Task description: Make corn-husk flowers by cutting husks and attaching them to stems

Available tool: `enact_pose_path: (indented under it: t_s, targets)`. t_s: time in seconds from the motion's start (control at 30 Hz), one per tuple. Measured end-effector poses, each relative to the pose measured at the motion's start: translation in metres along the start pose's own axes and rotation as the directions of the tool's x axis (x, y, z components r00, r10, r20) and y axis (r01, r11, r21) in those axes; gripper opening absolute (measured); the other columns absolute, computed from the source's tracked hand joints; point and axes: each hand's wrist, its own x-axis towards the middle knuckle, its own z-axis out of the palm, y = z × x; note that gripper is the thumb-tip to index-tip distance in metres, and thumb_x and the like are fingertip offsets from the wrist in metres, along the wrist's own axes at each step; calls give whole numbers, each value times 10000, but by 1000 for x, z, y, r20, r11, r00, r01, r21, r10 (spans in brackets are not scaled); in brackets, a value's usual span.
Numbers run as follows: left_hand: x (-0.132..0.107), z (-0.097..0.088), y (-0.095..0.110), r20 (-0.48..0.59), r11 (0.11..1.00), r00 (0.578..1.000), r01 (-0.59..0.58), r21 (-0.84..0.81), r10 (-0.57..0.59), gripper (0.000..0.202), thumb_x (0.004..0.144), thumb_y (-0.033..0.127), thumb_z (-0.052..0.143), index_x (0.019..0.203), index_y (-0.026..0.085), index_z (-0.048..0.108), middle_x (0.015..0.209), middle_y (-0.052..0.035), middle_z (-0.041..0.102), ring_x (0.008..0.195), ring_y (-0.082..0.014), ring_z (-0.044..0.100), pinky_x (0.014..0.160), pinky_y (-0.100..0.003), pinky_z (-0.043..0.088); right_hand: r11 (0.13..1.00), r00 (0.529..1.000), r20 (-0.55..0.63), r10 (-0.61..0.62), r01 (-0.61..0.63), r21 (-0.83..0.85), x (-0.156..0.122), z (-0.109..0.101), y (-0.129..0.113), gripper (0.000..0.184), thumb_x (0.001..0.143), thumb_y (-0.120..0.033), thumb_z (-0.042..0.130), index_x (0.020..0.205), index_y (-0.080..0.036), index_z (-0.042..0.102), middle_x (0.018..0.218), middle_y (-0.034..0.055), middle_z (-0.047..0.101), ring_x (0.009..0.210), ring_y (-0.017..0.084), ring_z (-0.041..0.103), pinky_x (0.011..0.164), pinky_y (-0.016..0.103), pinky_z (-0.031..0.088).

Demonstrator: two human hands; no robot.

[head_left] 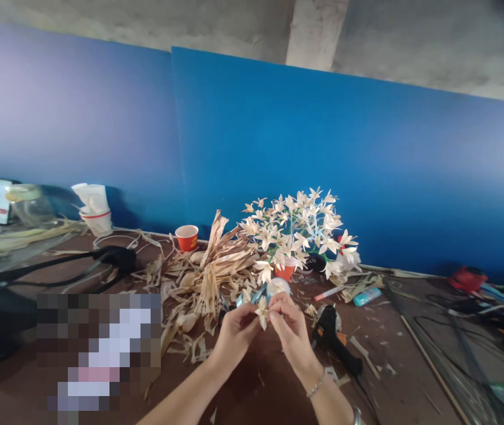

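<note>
My left hand (pixel 237 332) and my right hand (pixel 288 323) meet over the brown table (pixel 278 383), both pinched on a small cream husk flower (pixel 262 311) held between their fingertips. Just beyond the hands stands a bouquet of similar pale husk flowers (pixel 298 230) in an orange cup (pixel 285 270). A heap of dried corn husks (pixel 205 271) lies to the left of the bouquet. A black glue gun (pixel 334 339) rests on the table right beside my right wrist.
A red paper cup (pixel 187 237) stands behind the husks. White cups (pixel 95 209) and a glass jar (pixel 30 203) sit at far left. Black cables (pixel 79 265) run across the left side. An orange marker (pixel 328 293), a teal tube (pixel 366 296) and tools lie right. Blue boards (pixel 323 153) back the table.
</note>
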Motion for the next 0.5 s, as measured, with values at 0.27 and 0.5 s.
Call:
enact_pose_path:
  t_s: [0.27, 0.5]
  targets:
    - [1, 0, 3, -45, 996, 999, -10, -85, 7, 231, 577, 334, 728, 571, 132, 614, 524, 26, 506, 512, -85, 411, 514, -193, 331, 1000, 1000, -21, -11, 11, -3, 1, -1, 3, 224, 778, -206, 510, 556, -180, 513, 700, 15, 459, 687, 151, 473, 633, 276, 407]
    - [3, -3, -2, 11, 999, 1000, -17, -50, 17, 174, 619, 287, 702, 601, 134, 621, 560, 15, 527, 541, -91, 431, 535, -191, 347, 992, 993, -4, 122, -122, -18, 5, -8, 0, 243, 798, -270, 449, 578, -176, 492, 729, 14, 488, 666, 141, 448, 612, 255, 371]
